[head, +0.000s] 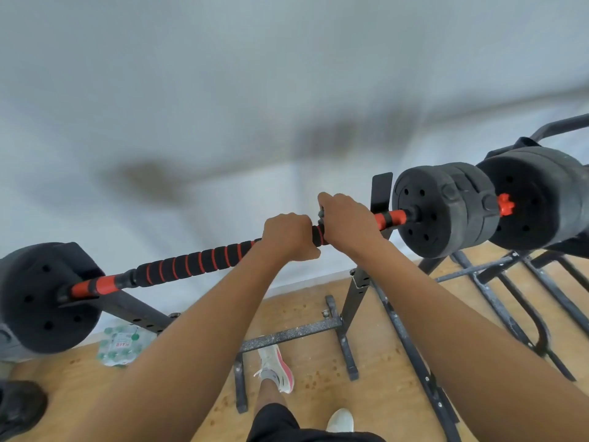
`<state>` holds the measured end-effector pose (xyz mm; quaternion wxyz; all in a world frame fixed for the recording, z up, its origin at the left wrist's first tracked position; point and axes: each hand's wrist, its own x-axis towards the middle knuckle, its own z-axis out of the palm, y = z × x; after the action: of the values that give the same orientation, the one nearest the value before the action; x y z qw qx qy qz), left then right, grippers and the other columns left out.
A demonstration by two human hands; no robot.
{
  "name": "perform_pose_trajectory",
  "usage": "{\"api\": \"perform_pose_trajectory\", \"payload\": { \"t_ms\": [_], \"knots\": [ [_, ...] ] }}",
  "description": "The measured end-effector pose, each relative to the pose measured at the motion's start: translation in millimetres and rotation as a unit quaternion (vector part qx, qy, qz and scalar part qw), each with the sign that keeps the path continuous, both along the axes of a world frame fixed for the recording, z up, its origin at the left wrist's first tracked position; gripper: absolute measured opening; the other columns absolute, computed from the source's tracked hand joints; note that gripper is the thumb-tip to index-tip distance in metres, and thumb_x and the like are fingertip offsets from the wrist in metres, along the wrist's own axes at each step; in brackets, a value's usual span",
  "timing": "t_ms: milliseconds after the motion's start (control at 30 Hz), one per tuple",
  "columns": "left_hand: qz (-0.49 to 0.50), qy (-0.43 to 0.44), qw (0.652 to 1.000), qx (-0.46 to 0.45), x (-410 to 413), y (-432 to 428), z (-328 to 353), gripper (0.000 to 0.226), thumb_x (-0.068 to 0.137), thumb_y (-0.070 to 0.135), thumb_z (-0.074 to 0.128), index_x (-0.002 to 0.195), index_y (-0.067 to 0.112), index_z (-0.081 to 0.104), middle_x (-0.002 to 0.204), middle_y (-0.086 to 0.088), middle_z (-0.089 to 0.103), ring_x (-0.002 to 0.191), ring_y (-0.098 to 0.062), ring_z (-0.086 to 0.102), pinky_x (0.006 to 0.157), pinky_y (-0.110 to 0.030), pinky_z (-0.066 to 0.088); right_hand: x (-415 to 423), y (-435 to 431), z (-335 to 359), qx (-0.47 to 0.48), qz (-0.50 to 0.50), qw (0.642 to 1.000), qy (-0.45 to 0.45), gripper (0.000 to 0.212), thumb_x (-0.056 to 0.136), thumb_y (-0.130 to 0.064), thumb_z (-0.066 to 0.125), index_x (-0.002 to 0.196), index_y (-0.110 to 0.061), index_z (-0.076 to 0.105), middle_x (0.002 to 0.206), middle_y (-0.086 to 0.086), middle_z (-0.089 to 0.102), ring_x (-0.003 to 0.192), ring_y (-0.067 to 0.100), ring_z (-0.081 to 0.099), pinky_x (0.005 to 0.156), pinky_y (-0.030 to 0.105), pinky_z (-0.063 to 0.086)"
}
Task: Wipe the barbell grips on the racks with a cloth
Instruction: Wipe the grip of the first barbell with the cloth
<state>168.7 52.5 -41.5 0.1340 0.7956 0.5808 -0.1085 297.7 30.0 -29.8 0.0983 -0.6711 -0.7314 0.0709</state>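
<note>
A barbell lies across a black rack, its grip [191, 264] padded in black foam with red rings. Black weight plates sit at the left end [41, 298] and the right end [446, 208]. My left hand [288, 236] grips the foam near the bar's middle. Right beside it, my right hand [347, 221] is curled over the bar, with a scrap of grey cloth [320, 214] peeking out at the thumb side. Most of the cloth is hidden under that hand.
The rack's upright [360, 282] and base bars [287, 338] stand on a wooden floor in front of my feet [277, 368]. A second loaded bar and more black frame [541, 199] are at the right. A pack of water bottles [119, 344] lies on the floor by the white wall.
</note>
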Motion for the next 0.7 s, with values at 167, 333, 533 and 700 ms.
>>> {"api": "perform_pose_trajectory", "payload": {
  "t_ms": [167,333,533,700],
  "knots": [
    [0.024,-0.125,0.946,-0.298,-14,20,13,0.038,0.086,0.036,0.081,0.111,0.01,0.068,0.092,-0.005,0.079,0.066,-0.018,0.076,0.067,-0.031,0.06,3,-7,1,-0.013,0.004,1.0,-0.013,0.015,0.091,-0.009,0.055,0.096,-0.016,0.043,0.084,0.003,0.055,0.073,0.026,0.061,0.056,0.034,0.043],
    [0.009,-0.036,0.998,0.049,-10,-7,-8,0.006,0.085,0.023,0.06,0.082,0.018,0.06,0.061,0.003,0.059,0.05,-0.018,0.055,0.056,-0.028,0.044,-5,8,1,0.003,-0.003,0.997,-0.077,0.019,0.086,-0.009,0.057,0.09,-0.017,0.041,0.075,-0.001,0.045,0.068,0.025,0.052,0.067,0.034,0.03],
    [0.004,0.01,0.995,0.102,-2,-13,-14,0.016,0.087,0.032,0.064,0.088,0.017,0.059,0.065,0.006,0.055,0.057,-0.016,0.053,0.061,-0.029,0.041,5,1,9,-0.043,-0.007,0.999,0.002,0.012,0.087,-0.007,0.054,0.097,-0.014,0.051,0.09,0.004,0.063,0.081,0.026,0.063,0.071,0.039,0.052],
    [0.077,-0.092,0.945,-0.303,-2,20,15,0.044,0.079,0.046,0.086,0.091,0.008,0.07,0.078,-0.002,0.078,0.06,-0.014,0.074,0.069,-0.028,0.056,10,-8,12,-0.042,-0.005,0.999,0.006,0.005,0.095,-0.012,0.055,0.098,-0.013,0.051,0.089,0.004,0.063,0.08,0.026,0.063,0.062,0.035,0.048]
  ]
}}
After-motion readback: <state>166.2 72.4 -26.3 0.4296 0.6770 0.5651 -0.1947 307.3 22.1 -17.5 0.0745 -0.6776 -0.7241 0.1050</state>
